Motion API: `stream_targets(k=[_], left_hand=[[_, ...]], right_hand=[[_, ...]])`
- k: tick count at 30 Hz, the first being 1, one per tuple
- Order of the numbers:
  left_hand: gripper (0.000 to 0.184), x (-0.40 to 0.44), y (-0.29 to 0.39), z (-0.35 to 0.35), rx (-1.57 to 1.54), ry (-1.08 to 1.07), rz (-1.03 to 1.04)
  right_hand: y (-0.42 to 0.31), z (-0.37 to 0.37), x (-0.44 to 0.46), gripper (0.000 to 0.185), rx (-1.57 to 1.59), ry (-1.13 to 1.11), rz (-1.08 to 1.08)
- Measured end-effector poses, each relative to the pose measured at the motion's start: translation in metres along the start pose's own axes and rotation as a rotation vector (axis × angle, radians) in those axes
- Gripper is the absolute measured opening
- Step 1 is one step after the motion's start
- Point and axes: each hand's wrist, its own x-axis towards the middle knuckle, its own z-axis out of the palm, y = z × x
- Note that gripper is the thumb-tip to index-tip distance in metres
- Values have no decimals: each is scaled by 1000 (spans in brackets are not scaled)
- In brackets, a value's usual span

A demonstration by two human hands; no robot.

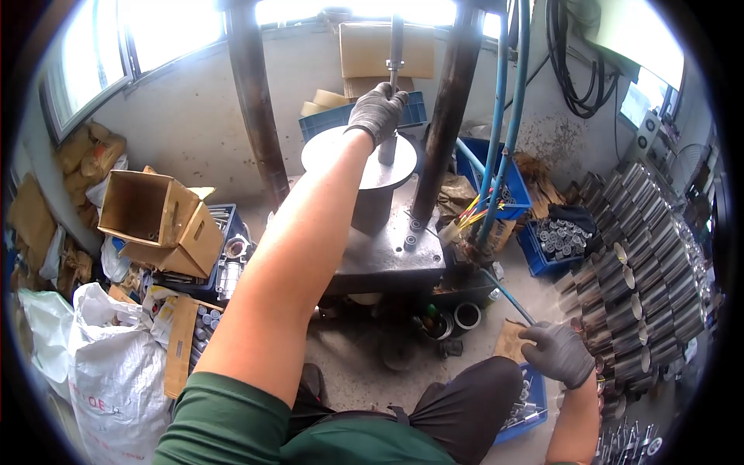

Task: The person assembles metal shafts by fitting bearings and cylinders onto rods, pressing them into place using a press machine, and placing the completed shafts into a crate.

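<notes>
My left hand [377, 112], in a grey glove, is wrapped round a metal rod [394, 77] that stands upright beneath the press shaft [397, 35]. Below it, a thicker metal cylinder [387, 150] rests on the round metal plate [322, 153] of the press. On the right, my right hand [559, 355], also gloved, is closed at the lower end of a thin blue lever [508, 294]; its palm side is hidden.
Dark pillars [258, 101] and blue hoses [498, 116] flank the press. Cardboard boxes [190, 240] and a white sack [116, 380] are at left. Blue bins [535, 252] of metal parts and stacked metal tubes [635, 287] stand right. Small containers [467, 315] sit on the floor.
</notes>
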Motion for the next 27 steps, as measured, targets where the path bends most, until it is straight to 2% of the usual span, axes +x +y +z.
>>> stream_targets(k=[4,8,13,16,17,18,19,20,21,24,25,27], left_hand=[[42,-2,2,-2,5,7,11],[45,-4,6,-5,-45,-43,-20],[45,-7,7,-6,-5,-34,-20],[45,-7,7,-7,-9,-42,-23],[45,-6,6,-7,-9,-38,-15],[46,-5,4,-6,-11,-35,-6],[46,-4,3,-5,-14,-32,5],[46,-2,3,-3,-20,-35,-1],[46,0,1,-2,-24,-38,-8],[46,-1,-1,-1,3,-14,23],[46,-2,-1,-1,17,1,41],[46,-4,1,-3,16,-7,29]], right_hand=[[-3,2,1,26,-7,73,6],[12,18,-8,32,-106,-303,-26],[12,10,-6,30,-30,-81,-14],[-1,-10,24,14,50,391,-12],[13,-5,51,14,144,746,-214],[3,-26,69,16,159,785,-195],[7,-39,89,15,26,938,-277],[5,-52,106,13,-67,1001,-320],[18,-59,122,18,-158,1015,-305],[25,-70,146,28,106,989,-172],[30,-70,149,35,79,990,-205],[28,-69,138,35,149,857,-148]])
